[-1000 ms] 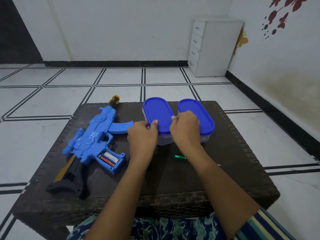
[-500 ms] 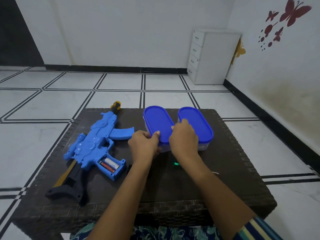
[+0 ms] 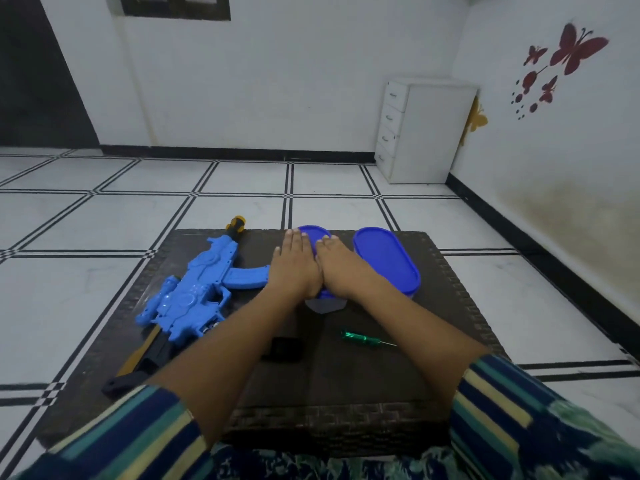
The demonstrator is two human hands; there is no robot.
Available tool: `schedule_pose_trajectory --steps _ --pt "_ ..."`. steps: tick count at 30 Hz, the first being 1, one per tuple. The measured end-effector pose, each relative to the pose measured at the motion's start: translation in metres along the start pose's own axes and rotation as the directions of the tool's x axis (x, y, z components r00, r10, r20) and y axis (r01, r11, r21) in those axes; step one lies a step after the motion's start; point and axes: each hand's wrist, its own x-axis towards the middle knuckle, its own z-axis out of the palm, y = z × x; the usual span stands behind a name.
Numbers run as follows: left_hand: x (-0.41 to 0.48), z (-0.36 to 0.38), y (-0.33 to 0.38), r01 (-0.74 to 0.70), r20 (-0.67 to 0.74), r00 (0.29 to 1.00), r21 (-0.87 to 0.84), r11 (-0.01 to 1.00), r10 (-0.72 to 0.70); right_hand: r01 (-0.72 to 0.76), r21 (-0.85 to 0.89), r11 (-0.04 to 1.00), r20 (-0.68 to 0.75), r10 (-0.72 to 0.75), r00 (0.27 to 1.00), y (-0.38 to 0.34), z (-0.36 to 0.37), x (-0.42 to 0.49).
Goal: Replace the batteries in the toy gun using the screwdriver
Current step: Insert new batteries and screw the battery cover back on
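Head: left hand (image 3: pixel 294 268), right hand (image 3: pixel 341 270) now flat, pressing container lid (image 3: pixel 311 233); earlier pinching edge.

The toy gun (image 3: pixel 194 299), left of the left hand (image 3: pixel 294 265), is smooth, glossy blue plastic. The lid (image 3: pixel 313 233) under both palms looks like smooth plastic. On the wrist side of the right hand (image 3: pixel 341 268), the screwdriver (image 3: pixel 360 337) has a shiny green handle and a metal shaft. The table (image 3: pixel 363 375) is a rough dark weave.

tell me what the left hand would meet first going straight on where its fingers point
Likely nothing: the left hand lies flat on the left container's lid, fingertips near the table's far edge; beyond looks free floor, though depth is unclear.
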Motion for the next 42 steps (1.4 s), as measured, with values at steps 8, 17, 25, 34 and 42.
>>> schedule_pose_trajectory --steps 8,17,25,34,42 --pt "0.011 -0.015 -0.001 -0.049 -0.046 0.998 -0.016 0.999 0.048 -0.013 -0.007 1.000 0.058 0.013 0.998 0.000 -0.027 0.003" --pt "0.023 -0.021 0.005 0.004 -0.253 0.967 0.012 1.000 -0.001 -0.035 0.061 0.998 0.084 0.030 0.996 0.007 -0.040 -0.004" --pt "0.035 -0.011 0.001 0.000 -0.211 0.973 -0.397 0.918 -0.091 -0.006 0.129 0.992 0.044 0.000 0.999 0.008 -0.022 -0.006" --pt "0.035 -0.006 -0.003 0.020 -0.225 0.965 -0.442 0.897 -0.132 -0.018 0.132 0.991 0.065 0.009 0.998 0.007 -0.019 -0.002" --pt "0.035 0.002 -0.006 -0.070 -0.279 0.955 -0.545 0.835 -0.102 -0.055 0.456 0.888 -0.104 0.115 0.988 -0.022 0.017 -0.045"
